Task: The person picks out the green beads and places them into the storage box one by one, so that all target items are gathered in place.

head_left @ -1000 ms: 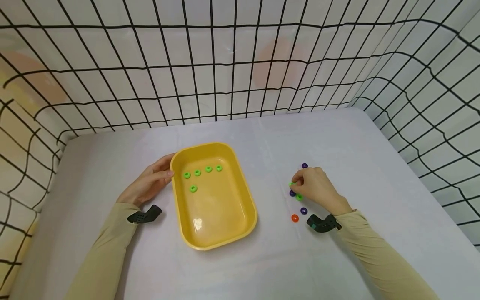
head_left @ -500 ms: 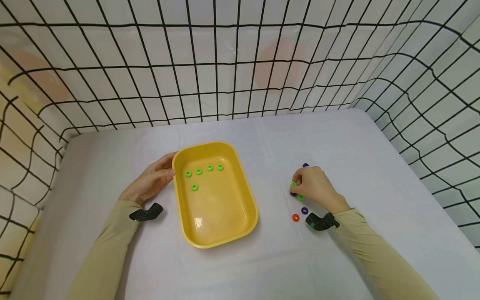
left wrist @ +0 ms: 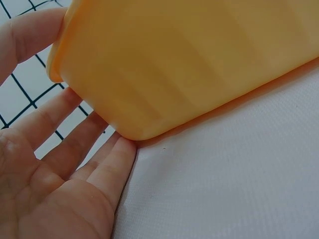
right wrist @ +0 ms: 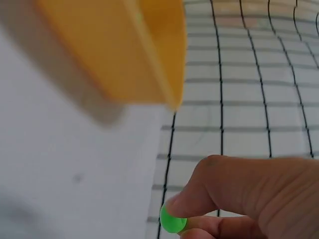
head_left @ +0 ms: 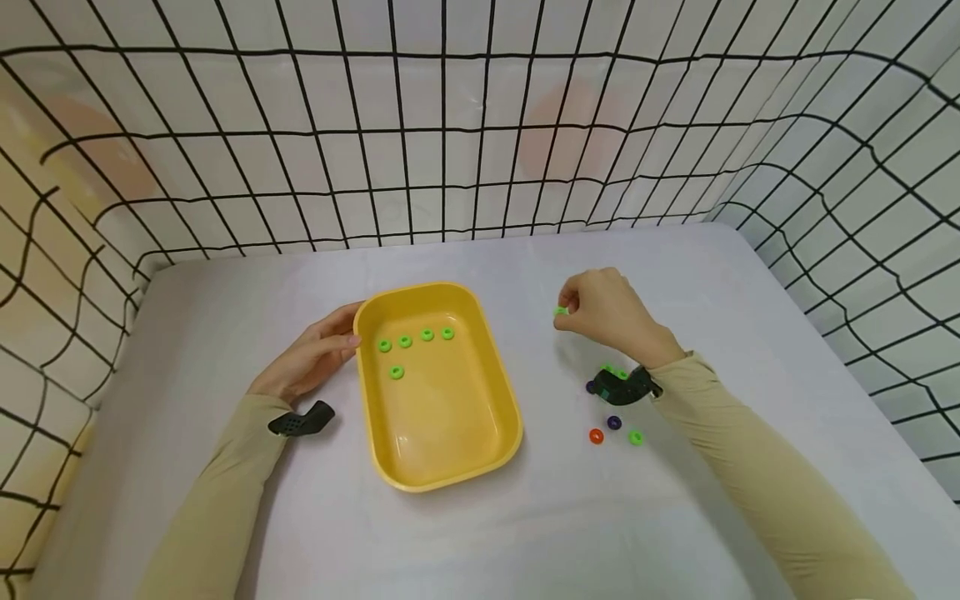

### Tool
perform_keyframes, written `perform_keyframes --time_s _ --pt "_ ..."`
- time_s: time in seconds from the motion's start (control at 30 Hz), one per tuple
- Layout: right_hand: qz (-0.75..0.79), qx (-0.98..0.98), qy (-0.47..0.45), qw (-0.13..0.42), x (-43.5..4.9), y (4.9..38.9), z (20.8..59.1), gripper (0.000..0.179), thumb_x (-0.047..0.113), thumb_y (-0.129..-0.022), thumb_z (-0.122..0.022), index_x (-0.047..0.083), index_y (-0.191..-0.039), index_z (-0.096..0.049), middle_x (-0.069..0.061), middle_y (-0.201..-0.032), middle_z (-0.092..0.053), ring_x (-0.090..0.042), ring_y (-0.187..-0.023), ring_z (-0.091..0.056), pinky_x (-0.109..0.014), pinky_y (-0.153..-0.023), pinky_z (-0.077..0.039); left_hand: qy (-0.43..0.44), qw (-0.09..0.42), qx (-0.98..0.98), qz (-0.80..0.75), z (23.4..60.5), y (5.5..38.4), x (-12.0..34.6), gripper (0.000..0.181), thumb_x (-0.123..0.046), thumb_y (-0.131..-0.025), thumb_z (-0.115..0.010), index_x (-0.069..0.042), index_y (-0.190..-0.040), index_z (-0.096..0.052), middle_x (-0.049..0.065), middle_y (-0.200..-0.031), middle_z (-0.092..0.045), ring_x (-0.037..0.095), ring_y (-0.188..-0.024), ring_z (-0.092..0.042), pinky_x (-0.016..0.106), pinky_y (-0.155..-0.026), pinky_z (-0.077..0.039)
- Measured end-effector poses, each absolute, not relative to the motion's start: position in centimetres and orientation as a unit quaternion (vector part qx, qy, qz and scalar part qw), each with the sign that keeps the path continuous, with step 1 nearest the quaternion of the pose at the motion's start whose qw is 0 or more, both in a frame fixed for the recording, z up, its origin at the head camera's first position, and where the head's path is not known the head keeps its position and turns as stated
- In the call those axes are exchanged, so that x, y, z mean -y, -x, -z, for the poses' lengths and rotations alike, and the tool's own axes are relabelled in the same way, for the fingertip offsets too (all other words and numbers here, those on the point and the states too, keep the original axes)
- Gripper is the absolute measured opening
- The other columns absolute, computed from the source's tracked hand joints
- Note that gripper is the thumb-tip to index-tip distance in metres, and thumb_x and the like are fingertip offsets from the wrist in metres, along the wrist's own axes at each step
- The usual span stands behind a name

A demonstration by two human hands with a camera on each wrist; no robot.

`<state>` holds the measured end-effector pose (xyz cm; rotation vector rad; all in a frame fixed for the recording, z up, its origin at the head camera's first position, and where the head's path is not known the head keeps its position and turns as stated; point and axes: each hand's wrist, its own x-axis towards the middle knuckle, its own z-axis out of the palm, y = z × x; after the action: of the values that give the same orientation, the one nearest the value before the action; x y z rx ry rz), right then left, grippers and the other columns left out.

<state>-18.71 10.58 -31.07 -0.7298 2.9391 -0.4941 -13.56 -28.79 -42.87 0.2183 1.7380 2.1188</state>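
My right hand [head_left: 611, 312] pinches a small green ring [head_left: 560, 311] between thumb and fingertips, held up to the right of the yellow tray [head_left: 442, 425]. Up close in the right wrist view, that green ring [right wrist: 172, 219] sits at the tip of the thumb. At the tray's far left corner, my left hand [head_left: 307, 362] holds on, thumb at the rim. The left wrist view has its fingers [left wrist: 112, 167] spread along the outer wall below the rim. Several green rings [head_left: 397, 372] lie inside the tray, most in a row near the far end.
Loose rings lie on the white table right of the tray: a red-orange ring [head_left: 596, 436], a purple ring [head_left: 614, 422], a green ring [head_left: 636, 437] and others partly behind the right wrist camera [head_left: 626, 387]. A black wire grid [head_left: 465, 133] borders the table at the back and sides.
My right hand has picked up a green ring from the loose rings and moved away from me and slightly left. The green ring nearest me has come into sight. My left hand still holds the tray.
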Motion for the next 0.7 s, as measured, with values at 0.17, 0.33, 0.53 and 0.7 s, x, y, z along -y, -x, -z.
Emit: perform_keyframes --time_s 0.17,0.33,0.53,0.7 --pt "0.143 -0.944 0.293 0.055 -5.4 19.3 29.3 0.013 0.013 -0.077 -0.071 0.001 -0.082 -0.071 -0.006 -0.072 -0.063 -0.020 -0.069 -0.055 -0.030 -0.064 -0.049 -0.073 0.196 -0.621 -0.755 42.7 13.5 28.7 0.054 -0.004 -0.100 -0.048 -0.004 -0.152 -0.030 0.002 -0.146 -0.040 0.014 -0.129 -0.045 0.018 -0.110 -0.041" --pt "0.120 -0.934 0.324 0.093 -0.8 18.9 29.4 0.012 0.016 -0.077 -0.074 0.004 -0.076 -0.069 -0.003 -0.069 -0.060 -0.016 -0.063 -0.051 -0.023 -0.054 -0.044 -0.080 0.199 -0.618 -0.756 42.7 13.6 28.6 0.054 -0.003 -0.100 -0.047 -0.005 -0.152 -0.030 0.000 -0.146 -0.040 0.012 -0.129 -0.045 0.019 -0.111 -0.040" --pt "0.088 -0.925 0.341 0.140 3.2 18.7 31.2 0.021 0.016 -0.078 -0.074 0.010 -0.065 -0.059 0.001 -0.064 -0.051 -0.014 -0.061 -0.046 -0.020 -0.049 -0.035 -0.093 0.195 -0.603 -0.768 43.1 13.7 28.7 0.052 -0.002 -0.100 -0.047 -0.005 -0.150 -0.033 -0.002 -0.141 -0.044 0.011 -0.127 -0.047 0.017 -0.108 -0.041" --pt "0.076 -0.910 0.374 0.160 5.5 18.4 32.4 0.032 0.013 -0.078 -0.074 0.014 -0.057 -0.050 0.004 -0.054 -0.042 -0.011 -0.054 -0.040 -0.020 -0.046 -0.031 -0.090 0.192 -0.602 -0.770 43.2 13.7 28.8 0.051 -0.001 -0.100 -0.048 -0.007 -0.148 -0.036 -0.001 -0.141 -0.045 0.011 -0.126 -0.047 0.017 -0.108 -0.041"
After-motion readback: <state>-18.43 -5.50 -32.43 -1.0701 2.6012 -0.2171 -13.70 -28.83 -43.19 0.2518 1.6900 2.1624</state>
